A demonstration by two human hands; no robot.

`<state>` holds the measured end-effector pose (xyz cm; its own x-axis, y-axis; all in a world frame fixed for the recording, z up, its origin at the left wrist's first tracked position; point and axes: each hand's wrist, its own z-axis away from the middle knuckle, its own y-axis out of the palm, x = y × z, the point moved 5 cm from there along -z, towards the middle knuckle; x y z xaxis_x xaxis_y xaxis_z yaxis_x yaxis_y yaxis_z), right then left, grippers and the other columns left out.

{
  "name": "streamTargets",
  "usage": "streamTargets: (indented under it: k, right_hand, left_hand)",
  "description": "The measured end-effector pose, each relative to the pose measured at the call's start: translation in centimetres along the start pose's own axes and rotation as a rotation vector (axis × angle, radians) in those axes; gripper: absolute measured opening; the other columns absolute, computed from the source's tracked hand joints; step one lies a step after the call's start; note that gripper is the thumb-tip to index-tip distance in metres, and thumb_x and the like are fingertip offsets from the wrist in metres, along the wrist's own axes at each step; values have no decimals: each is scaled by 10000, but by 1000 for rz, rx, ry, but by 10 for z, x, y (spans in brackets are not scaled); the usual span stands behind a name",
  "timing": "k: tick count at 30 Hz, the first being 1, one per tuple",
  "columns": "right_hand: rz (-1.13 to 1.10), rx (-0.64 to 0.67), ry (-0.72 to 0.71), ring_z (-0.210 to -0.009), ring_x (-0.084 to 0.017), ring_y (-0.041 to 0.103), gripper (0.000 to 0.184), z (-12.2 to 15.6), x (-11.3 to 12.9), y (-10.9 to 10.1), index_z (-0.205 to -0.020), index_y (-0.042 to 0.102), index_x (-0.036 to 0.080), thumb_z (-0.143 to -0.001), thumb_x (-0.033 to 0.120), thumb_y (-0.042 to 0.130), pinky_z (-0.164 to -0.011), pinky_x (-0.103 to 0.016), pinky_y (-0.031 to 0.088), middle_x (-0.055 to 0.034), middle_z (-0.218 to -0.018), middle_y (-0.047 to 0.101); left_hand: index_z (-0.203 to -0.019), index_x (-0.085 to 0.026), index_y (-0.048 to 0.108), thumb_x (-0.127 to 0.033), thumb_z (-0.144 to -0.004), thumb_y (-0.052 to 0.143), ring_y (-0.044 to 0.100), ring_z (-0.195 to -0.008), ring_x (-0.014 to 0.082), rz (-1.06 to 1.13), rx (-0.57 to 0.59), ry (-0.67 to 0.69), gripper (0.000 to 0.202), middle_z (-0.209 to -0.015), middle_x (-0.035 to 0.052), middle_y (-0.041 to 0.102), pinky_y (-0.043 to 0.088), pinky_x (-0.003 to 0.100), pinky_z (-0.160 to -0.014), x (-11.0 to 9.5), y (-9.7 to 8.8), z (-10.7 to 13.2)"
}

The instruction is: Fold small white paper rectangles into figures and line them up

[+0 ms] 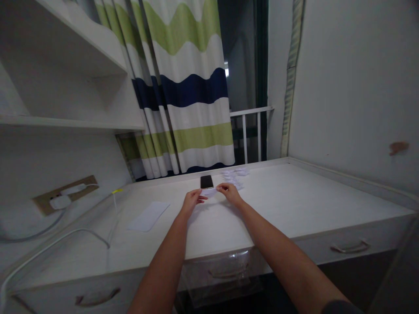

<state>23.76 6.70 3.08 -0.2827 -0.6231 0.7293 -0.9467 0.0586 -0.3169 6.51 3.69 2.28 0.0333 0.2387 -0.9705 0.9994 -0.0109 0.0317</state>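
Observation:
Both my arms reach out over a white desk. My left hand and my right hand each pinch one end of a small white slip of paper, held just above the desk. A dark phone lies flat right behind the slip. Several more small white slips lie scattered on the desk beyond my right hand. A larger white sheet rests on the desk to the left of my left hand.
A striped green, white and navy curtain hangs behind the desk, beside a dark window with a white railing. White shelves stand at left; a wall socket with a white cable sits below them. Drawer handles line the desk front.

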Motion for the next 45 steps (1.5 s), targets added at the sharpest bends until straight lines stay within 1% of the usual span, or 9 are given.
streamTargets:
  k: [5,9,17,21,25,28,31,35,45]
  right_hand:
    - [2,7,-11,-584,-121,465,215,0,2,0,-724,649,137,-686,319,543,-559,-232,347,-21,-617,588]
    - [8,8,-15,-598,-125,471,203,-1,2,-1,-711,646,145,-688,318,542,-564,-233,350,-23,-634,596]
    - [35,-49,-38,-601,-117,466,182,0,-4,-1,-697,642,151,-671,312,563,-599,-244,374,-12,-626,545]
    - [14,-77,-25,-661,-126,497,176,1,-4,0,-694,639,158,-640,320,600,-633,-252,396,-25,-691,564]
    - [-21,-29,-14,-740,-150,536,189,3,2,2,-730,655,162,-639,321,608,-648,-257,407,-48,-759,609]
    - [-38,47,-15,-730,-155,559,168,4,6,5,-731,665,166,-647,297,600,-663,-267,411,-47,-752,634]
    - [-59,98,-3,-714,-157,570,147,4,7,8,-714,667,164,-647,275,596,-670,-271,419,-44,-737,645]
    - [-56,101,-30,-706,-152,567,124,5,7,11,-689,665,168,-635,265,609,-684,-270,424,-39,-724,643]
    - [-94,115,-48,-701,-153,569,181,10,18,12,-709,656,143,-641,305,612,-677,-266,421,-53,-723,642]
  left_hand:
    - [-847,-82,614,-272,-758,536,640,-731,156,92,-11,-13,224,-880,115,665,497,249,-658,3,0,-3]
    - [-836,-76,608,-247,-772,524,639,-766,161,104,-14,-6,201,-860,109,669,503,268,-718,0,1,-2]
    - [-810,-85,598,-252,-756,546,645,-632,156,23,-56,-26,184,-715,70,661,523,244,-601,-2,3,0]
    - [-792,-83,597,-258,-746,558,644,-657,150,48,-58,-6,185,-770,81,663,522,245,-638,-2,3,0]
    - [-779,-85,608,-279,-731,574,642,-697,155,59,-13,-2,202,-805,92,665,515,258,-675,-4,7,1]
    - [-781,-89,622,-341,-690,608,641,-707,172,16,32,-2,268,-815,101,667,512,270,-662,-6,10,5]
    - [-779,-95,631,-396,-610,660,640,-647,174,-36,47,-24,346,-777,91,668,506,266,-604,-5,13,6]
    - [-783,-108,640,-392,-502,721,617,-534,160,-114,58,-47,409,-655,58,659,487,256,-523,1,14,4]
    - [-745,-98,656,-330,-571,666,625,-614,174,-191,52,93,290,-703,84,670,490,276,-573,-6,14,6]
